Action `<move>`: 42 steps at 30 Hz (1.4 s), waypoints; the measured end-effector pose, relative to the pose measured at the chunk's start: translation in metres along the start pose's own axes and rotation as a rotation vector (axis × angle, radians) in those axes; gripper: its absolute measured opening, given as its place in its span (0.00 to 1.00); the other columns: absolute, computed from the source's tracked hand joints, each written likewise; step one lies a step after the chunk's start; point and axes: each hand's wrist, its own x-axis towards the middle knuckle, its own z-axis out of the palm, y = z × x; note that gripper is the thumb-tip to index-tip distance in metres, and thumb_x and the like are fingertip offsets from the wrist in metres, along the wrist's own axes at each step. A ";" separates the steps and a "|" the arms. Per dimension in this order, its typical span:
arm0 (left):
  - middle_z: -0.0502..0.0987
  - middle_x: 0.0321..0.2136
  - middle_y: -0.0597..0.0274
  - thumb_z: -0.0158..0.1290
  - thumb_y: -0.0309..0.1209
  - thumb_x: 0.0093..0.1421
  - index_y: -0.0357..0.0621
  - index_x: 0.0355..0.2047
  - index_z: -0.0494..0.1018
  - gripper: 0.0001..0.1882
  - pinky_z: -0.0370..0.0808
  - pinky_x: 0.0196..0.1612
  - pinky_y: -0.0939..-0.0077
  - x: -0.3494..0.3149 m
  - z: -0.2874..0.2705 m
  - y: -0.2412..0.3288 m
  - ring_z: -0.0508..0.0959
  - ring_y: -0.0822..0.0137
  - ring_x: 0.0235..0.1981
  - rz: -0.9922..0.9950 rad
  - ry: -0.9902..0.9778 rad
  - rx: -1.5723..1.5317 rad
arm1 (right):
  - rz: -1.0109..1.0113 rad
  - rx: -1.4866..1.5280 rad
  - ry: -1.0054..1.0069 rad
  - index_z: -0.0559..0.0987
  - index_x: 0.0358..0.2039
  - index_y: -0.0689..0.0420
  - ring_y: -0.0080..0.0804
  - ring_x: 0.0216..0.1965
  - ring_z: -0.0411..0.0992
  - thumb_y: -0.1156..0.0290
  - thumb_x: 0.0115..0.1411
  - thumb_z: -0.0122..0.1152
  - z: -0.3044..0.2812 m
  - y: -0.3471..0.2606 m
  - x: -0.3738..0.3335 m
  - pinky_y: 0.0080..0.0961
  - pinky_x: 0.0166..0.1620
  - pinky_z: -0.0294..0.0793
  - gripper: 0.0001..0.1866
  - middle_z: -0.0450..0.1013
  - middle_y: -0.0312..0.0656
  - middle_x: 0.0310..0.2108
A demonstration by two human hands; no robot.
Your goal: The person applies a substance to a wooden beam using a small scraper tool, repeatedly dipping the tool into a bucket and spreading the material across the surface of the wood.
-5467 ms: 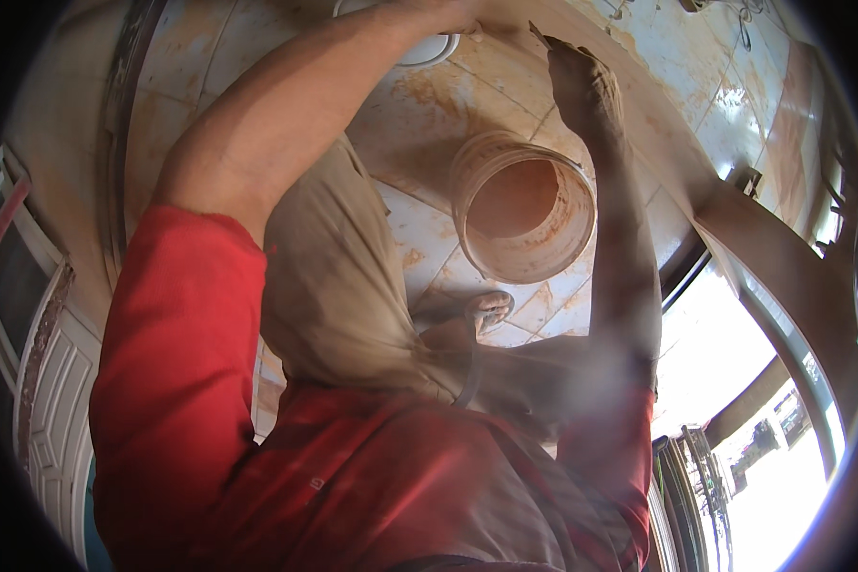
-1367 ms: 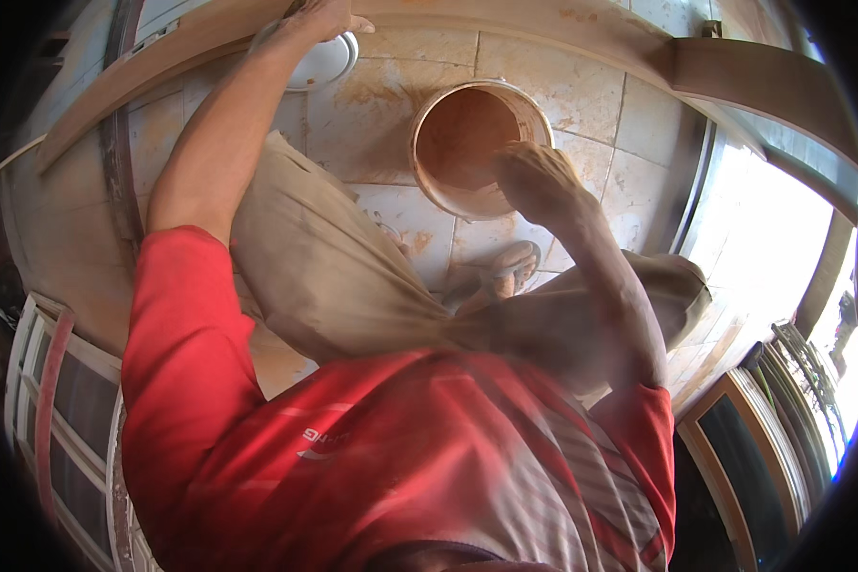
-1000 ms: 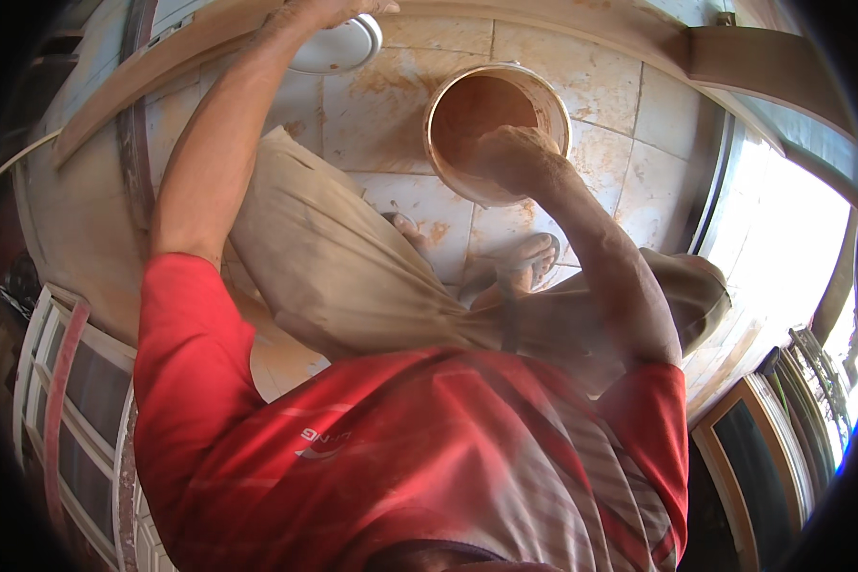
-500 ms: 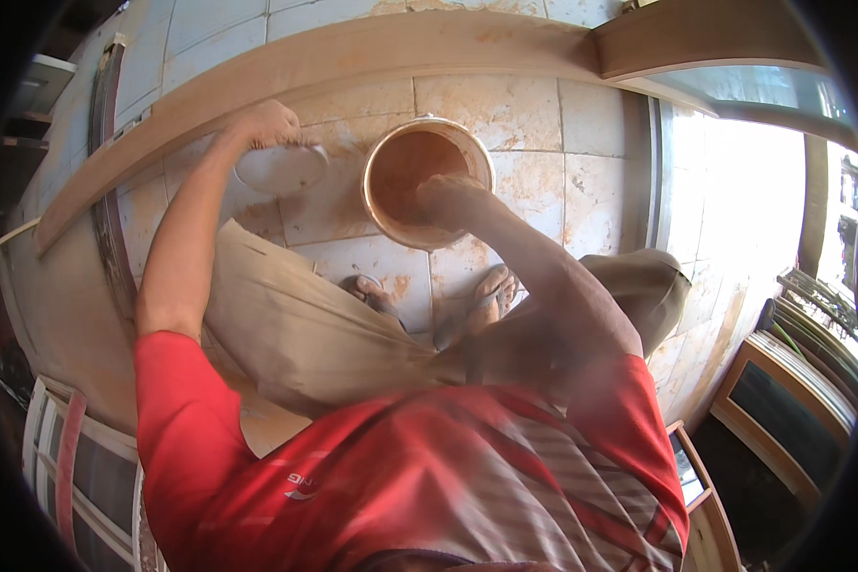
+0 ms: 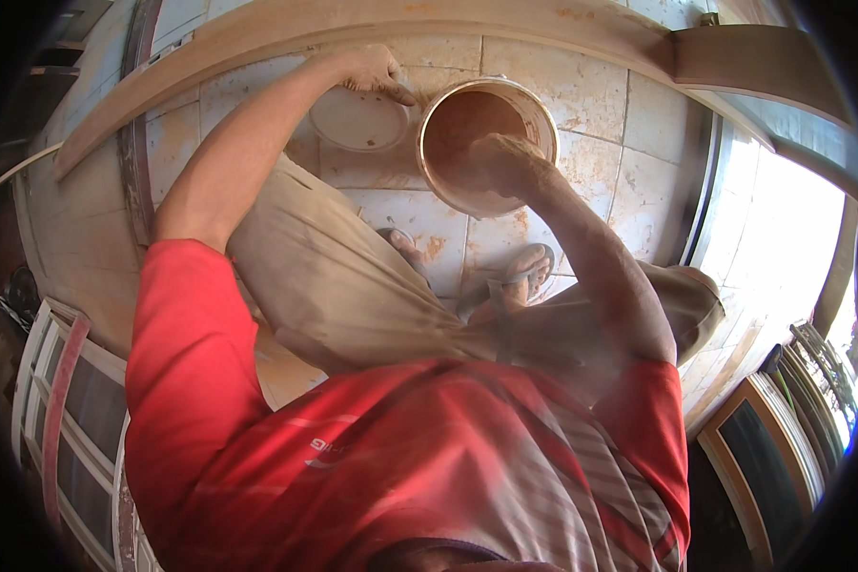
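A white-rimmed bucket (image 5: 427, 172) stands on the tiled floor in front of my feet, its inside coated with reddish-brown stuff. My right hand (image 5: 507, 164) reaches down into it with curled fingers; whatever they hold is hidden. Just left of the bucket a pale round lid (image 5: 357, 122) lies on the tiles. Above the lid hovers my left hand (image 5: 377, 71), smeared with brown; one finger stretches toward the bucket's rim and the others are partly bent, with nothing seen in them.
Beyond the bucket a long wooden beam (image 5: 400, 19) crosses the floor, joined at right to another wooden piece (image 5: 763, 67). White-framed panels (image 5: 76, 400) lean at lower left. Framed panels (image 5: 767, 448) stand stacked at lower right. My sandalled foot (image 5: 524, 276) is close to the bucket.
My left hand has moved right from beside the beam, past the lid toward the bucket's rim. My right hand stays inside the bucket. The whole view has shifted.
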 end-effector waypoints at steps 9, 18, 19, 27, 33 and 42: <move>0.86 0.35 0.53 0.70 0.52 0.51 0.44 0.39 0.86 0.25 0.79 0.40 0.63 0.003 -0.001 0.000 0.84 0.59 0.36 0.069 0.037 0.044 | -0.047 -0.052 0.069 0.88 0.35 0.55 0.42 0.42 0.83 0.73 0.57 0.63 0.017 0.007 0.002 0.38 0.44 0.82 0.08 0.84 0.45 0.36; 0.85 0.38 0.54 0.70 0.42 0.53 0.43 0.42 0.84 0.20 0.77 0.45 0.64 0.007 0.003 -0.003 0.82 0.59 0.40 0.069 0.002 -0.005 | -0.122 0.190 0.054 0.86 0.28 0.58 0.46 0.35 0.82 0.75 0.56 0.59 -0.010 0.011 -0.018 0.40 0.39 0.79 0.08 0.81 0.50 0.29; 0.85 0.38 0.54 0.70 0.42 0.53 0.43 0.42 0.84 0.20 0.77 0.44 0.63 0.008 0.003 -0.002 0.82 0.59 0.39 0.081 0.007 0.007 | -0.162 0.194 0.064 0.86 0.28 0.59 0.46 0.35 0.82 0.74 0.57 0.59 -0.011 0.014 -0.023 0.41 0.40 0.79 0.08 0.81 0.50 0.29; 0.83 0.47 0.52 0.71 0.45 0.52 0.41 0.49 0.81 0.29 0.75 0.52 0.62 0.017 0.007 -0.003 0.80 0.55 0.48 0.073 -0.009 0.056 | -0.135 0.288 0.121 0.86 0.37 0.54 0.46 0.36 0.81 0.74 0.58 0.60 -0.023 0.014 -0.055 0.41 0.40 0.78 0.09 0.81 0.49 0.32; 0.79 0.55 0.50 0.70 0.52 0.52 0.42 0.60 0.75 0.40 0.74 0.58 0.62 0.017 0.008 -0.013 0.79 0.54 0.56 0.064 0.001 0.191 | -0.324 -0.012 0.269 0.84 0.47 0.51 0.38 0.49 0.78 0.76 0.62 0.57 0.013 0.049 -0.028 0.31 0.50 0.77 0.15 0.79 0.37 0.50; 0.79 0.55 0.49 0.71 0.49 0.51 0.37 0.62 0.72 0.43 0.75 0.58 0.62 0.004 0.007 -0.009 0.79 0.54 0.55 0.056 -0.084 0.146 | -0.006 0.480 0.209 0.84 0.38 0.62 0.48 0.37 0.81 0.69 0.64 0.56 -0.043 0.008 -0.069 0.42 0.44 0.77 0.11 0.81 0.53 0.34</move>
